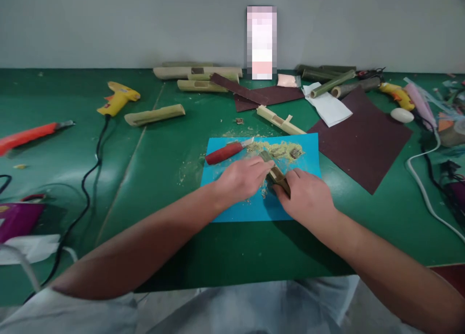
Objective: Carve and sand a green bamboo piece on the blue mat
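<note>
Over a blue sheet (232, 212) on the green table, a short bamboo piece (276, 174) with a cut-out opening slants between my two hands. My left hand (241, 179) has its fingers closed at the upper left end of the bamboo; whether a small object is also in them is hidden. My right hand (308, 193) wraps round the lower right end. A red-handled knife (223, 153) lies on the sheet's upper left, its blade pointing right. Beside it spreads a pile of pale shavings (278, 150).
Several bamboo pieces (210, 86) lie along the wall. Brown sheets (363, 135) and a white paper (332, 108) are at right. Yellow glue guns (118, 101) with cords stand at both sides. An orange cutter (29, 136) is far left, a lit phone (261, 43) at the back.
</note>
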Tool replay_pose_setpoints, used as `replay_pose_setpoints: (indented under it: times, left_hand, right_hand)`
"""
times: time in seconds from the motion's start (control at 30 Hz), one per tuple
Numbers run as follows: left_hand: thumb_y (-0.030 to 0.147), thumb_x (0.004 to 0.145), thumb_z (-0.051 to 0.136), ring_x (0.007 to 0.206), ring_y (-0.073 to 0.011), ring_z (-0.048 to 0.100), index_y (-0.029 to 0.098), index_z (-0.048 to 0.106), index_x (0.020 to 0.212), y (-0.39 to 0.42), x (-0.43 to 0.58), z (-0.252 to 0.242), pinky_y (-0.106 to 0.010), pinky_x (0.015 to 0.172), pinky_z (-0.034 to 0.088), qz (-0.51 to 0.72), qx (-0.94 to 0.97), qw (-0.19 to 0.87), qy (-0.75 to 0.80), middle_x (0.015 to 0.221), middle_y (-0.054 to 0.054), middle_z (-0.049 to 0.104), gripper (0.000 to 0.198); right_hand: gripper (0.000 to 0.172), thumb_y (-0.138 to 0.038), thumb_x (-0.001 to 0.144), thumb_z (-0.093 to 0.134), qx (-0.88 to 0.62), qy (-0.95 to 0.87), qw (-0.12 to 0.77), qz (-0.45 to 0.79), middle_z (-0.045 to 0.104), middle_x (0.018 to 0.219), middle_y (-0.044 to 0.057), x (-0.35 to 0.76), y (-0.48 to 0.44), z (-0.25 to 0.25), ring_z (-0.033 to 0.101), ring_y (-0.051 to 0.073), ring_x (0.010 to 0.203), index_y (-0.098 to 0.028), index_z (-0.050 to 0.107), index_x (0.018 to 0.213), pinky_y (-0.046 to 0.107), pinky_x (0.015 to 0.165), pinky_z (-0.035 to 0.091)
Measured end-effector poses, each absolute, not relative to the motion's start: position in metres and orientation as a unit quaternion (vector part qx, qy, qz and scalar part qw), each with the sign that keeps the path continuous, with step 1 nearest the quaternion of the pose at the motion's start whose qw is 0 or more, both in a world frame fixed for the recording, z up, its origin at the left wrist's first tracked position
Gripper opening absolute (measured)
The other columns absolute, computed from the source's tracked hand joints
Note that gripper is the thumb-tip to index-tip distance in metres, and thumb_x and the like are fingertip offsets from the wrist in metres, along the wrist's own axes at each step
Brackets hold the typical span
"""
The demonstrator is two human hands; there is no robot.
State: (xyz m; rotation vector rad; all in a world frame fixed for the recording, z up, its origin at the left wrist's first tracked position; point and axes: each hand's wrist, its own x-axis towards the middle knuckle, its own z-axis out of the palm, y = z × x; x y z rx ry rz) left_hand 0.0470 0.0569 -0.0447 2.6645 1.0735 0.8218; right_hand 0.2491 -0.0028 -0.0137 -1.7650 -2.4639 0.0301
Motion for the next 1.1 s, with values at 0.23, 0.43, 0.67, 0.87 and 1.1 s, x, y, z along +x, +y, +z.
replay_pose_setpoints:
  times: [0.23, 0.43, 0.67, 0.87, 1.1]
  left_hand:
    - [0.029, 0.103, 0.042, 0.086, -0.0192, 0.069, 0.013, 0.068, 0.117, 0.0562, 0.0473, -0.0458, -0.032, 0.077, 0.059, 0.278, 0.887, 0.088, 0.358, 0.094, -0.008, 0.072, 0.033]
    - [0.028, 0.103, 0.041, 0.090, -0.0187, 0.069, 0.014, 0.066, 0.118, 0.0587, 0.0461, -0.0471, -0.032, 0.080, 0.059, 0.268, 0.890, 0.078, 0.361, 0.098, -0.008, 0.072, 0.032]
    - [0.028, 0.102, 0.041, 0.086, -0.0191, 0.069, 0.015, 0.067, 0.116, 0.0570, 0.0479, -0.0443, -0.030, 0.076, 0.058, 0.250, 0.904, 0.058, 0.343, 0.091, -0.007, 0.072, 0.031]
    - [0.026, 0.102, 0.043, 0.094, -0.0209, 0.070, 0.013, 0.068, 0.115, 0.0621, 0.0416, -0.0447, -0.034, 0.083, 0.059, 0.291, 0.879, 0.071, 0.372, 0.102, -0.010, 0.073, 0.031]
    - [0.027, 0.103, 0.043, 0.090, -0.0193, 0.071, 0.014, 0.067, 0.115, 0.0596, 0.0428, -0.0479, -0.032, 0.079, 0.059, 0.280, 0.887, 0.056, 0.363, 0.096, -0.008, 0.073, 0.031]
  right_hand:
    - [0.026, -0.039, 0.095, 0.052, -0.577, -0.815, 0.052, 0.014, 0.066, 0.082, 0.008, 0.2497, -0.0019, -0.0140, 0.061, 0.022, 0.076, -0.017, 0.063, 0.085, 0.033, 0.061, 0.029]
    - [0.025, -0.038, 0.095, 0.052, -0.576, -0.816, 0.050, 0.015, 0.066, 0.081, 0.008, 0.2496, -0.0016, -0.0128, 0.062, 0.022, 0.076, -0.017, 0.063, 0.085, 0.033, 0.061, 0.029]
    - [0.026, -0.039, 0.094, 0.053, -0.578, -0.815, 0.041, 0.021, 0.066, 0.083, 0.008, 0.2494, -0.0011, -0.0132, 0.063, 0.022, 0.077, -0.017, 0.063, 0.085, 0.033, 0.061, 0.029]
    - [0.026, -0.039, 0.095, 0.052, -0.580, -0.814, 0.041, 0.025, 0.066, 0.083, 0.008, 0.2492, -0.0020, -0.0117, 0.062, 0.021, 0.076, -0.017, 0.063, 0.085, 0.033, 0.061, 0.029]
    - [0.026, -0.039, 0.095, 0.052, -0.579, -0.814, 0.040, 0.028, 0.066, 0.083, 0.008, 0.2489, -0.0020, -0.0119, 0.062, 0.021, 0.075, -0.017, 0.062, 0.085, 0.033, 0.060, 0.029]
